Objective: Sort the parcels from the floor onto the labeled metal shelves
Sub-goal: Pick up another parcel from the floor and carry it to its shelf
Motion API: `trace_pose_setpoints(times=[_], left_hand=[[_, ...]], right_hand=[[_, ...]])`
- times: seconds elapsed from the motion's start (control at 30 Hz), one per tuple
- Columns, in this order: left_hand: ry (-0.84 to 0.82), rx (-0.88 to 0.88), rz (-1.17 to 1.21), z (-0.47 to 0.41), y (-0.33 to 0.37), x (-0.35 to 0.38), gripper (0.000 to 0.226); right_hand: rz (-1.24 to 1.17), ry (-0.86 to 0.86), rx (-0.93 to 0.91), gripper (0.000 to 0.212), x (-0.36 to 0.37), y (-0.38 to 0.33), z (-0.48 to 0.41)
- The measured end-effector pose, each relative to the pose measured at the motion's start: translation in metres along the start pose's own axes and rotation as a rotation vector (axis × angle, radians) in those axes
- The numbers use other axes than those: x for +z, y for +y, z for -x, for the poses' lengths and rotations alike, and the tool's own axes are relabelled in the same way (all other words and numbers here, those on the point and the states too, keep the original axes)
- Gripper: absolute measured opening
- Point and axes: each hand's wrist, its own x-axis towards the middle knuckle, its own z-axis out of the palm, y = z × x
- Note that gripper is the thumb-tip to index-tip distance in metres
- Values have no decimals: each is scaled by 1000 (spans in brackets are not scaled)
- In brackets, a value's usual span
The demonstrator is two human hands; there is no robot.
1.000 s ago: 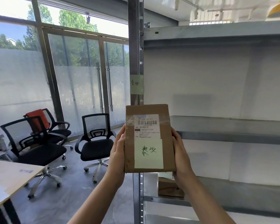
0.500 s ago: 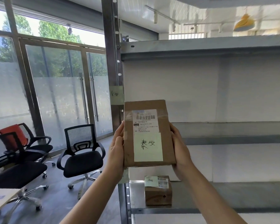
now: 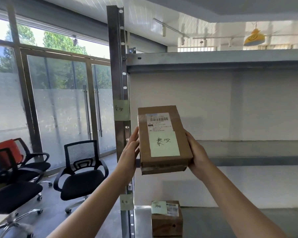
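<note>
Now that I have stepped closer and tipped the parcel back toward the shelf, the upright's note seems to match its handwritten one, so this level is likely right. My left hand and right hand clamp its long sides, fingers pressed flat; its long axis points up and away, barcode end leading.
</note>
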Motion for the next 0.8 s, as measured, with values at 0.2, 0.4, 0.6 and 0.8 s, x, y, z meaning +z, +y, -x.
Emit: trace_pose_setpoints(times=[0.2, 0.4, 0.6, 0.8], left_hand=[[1, -93, 30, -34, -6, -9, 39], [104, -234, 97, -55, -11, 10, 19], [152, -307, -90, -69, -25, 16, 22], [191, -381, -103, -75, -36, 9, 37]], right_hand=[[21, 0, 33, 31, -7, 1, -35], [32, 90, 89, 30, -10, 11, -63], [132, 110, 120, 36, -14, 12, -74], [172, 128, 155, 33, -27, 29, -91]])
